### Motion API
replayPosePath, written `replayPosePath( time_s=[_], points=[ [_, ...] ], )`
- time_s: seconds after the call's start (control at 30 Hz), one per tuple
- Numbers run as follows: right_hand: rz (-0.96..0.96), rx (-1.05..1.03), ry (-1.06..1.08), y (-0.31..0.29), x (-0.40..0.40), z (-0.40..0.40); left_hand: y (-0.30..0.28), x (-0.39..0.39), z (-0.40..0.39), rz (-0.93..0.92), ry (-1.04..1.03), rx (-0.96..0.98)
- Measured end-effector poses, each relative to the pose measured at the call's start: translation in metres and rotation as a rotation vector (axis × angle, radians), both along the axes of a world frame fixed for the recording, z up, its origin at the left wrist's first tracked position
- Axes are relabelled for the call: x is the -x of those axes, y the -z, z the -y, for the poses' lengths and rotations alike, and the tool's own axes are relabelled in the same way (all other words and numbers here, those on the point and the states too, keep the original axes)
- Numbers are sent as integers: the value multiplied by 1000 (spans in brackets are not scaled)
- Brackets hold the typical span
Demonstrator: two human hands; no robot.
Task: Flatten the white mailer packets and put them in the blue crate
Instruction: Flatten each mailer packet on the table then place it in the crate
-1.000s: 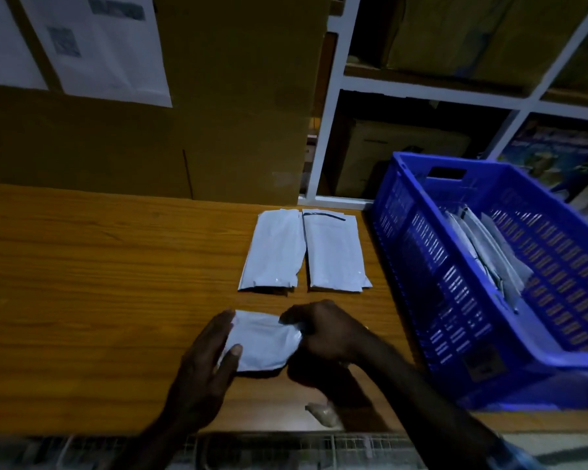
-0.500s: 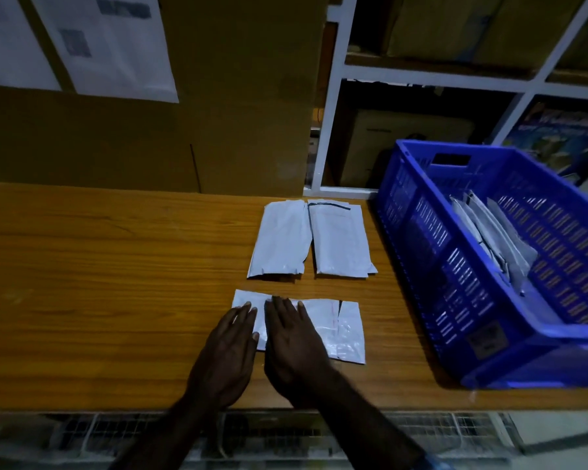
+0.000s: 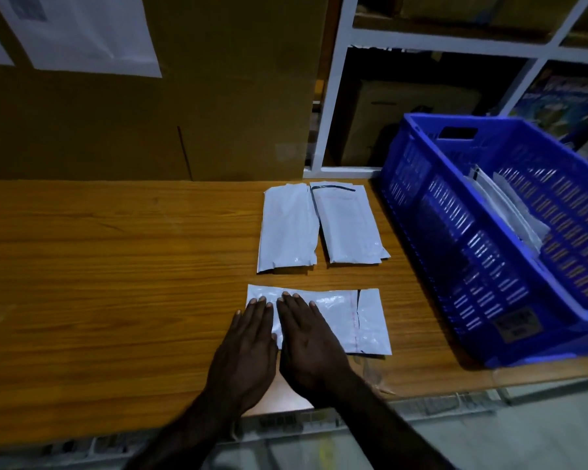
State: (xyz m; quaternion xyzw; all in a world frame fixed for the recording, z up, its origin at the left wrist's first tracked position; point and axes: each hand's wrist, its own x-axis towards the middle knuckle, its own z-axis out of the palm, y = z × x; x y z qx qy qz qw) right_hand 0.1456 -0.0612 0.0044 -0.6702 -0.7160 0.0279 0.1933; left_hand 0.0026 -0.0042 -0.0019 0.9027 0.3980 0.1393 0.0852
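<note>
A white mailer packet [image 3: 360, 320] lies unfolded and flat on the wooden table near its front edge. My left hand [image 3: 248, 347] and my right hand [image 3: 306, 344] rest palm down, side by side, on the packet's left half, fingers straight. Two more folded white packets [image 3: 287, 228] [image 3: 348, 225] lie side by side just behind it. The blue crate [image 3: 455, 252] stands at the right end of the table, with several white packets [image 3: 510, 212] leaning inside it.
A wooden table [image 3: 116, 266] stretches left. Large cardboard boxes [image 3: 184, 96] with paper sheets taped on stand behind it. A white shelf frame [image 3: 336, 79] holding boxes is at the back right. The table's front edge is close under my wrists.
The packet was held folded between both hands a second ago; it now lies spread flat with both palms pressing on it. The camera has moved slightly closer.
</note>
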Motion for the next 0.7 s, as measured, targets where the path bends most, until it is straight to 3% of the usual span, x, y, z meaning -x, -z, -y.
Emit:
replayPosePath(
  time_s=[0.2, 0.33, 0.7],
  points=[
    [-157, 37, 108, -18, -13, -3, -21, -17, -17, 29, -2, -60],
    [-3, 18, 117, -3, -20, 3, -25, -26, -23, -19, 90, -35],
    [29, -4, 190, 13, -19, 0, -10, -23, -25, -19, 88, 31]
  ],
)
